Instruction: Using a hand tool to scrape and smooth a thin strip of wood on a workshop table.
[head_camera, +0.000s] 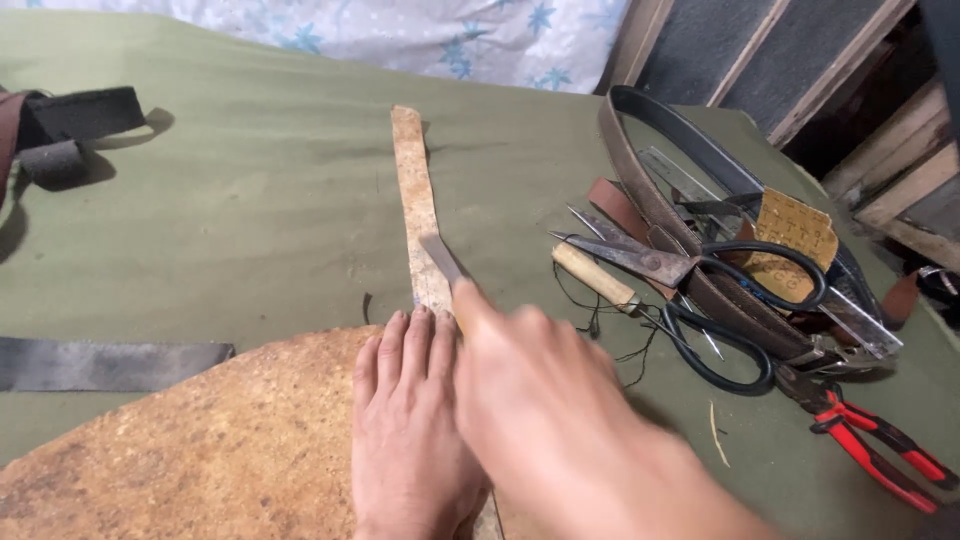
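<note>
Fingers of the left hand (405, 430) lie straight and close together, pressed flat on a tan leather strip (418, 205) where it meets a large rough leather piece (200, 440). Beside it, the right hand (545, 390), blurred, is curled shut around a flat blade (442, 258) resting slanted on the strip. Both forearms reach forward over green cloth (250, 200). Black scissors (700, 290) lie well right.

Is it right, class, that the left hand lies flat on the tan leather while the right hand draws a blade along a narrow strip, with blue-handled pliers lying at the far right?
Not quite. The head view shows the pliers have red handles, not blue. The rest stands: the left hand lies flat on the tan leather, and the right hand holds a blade on the narrow strip.
</note>
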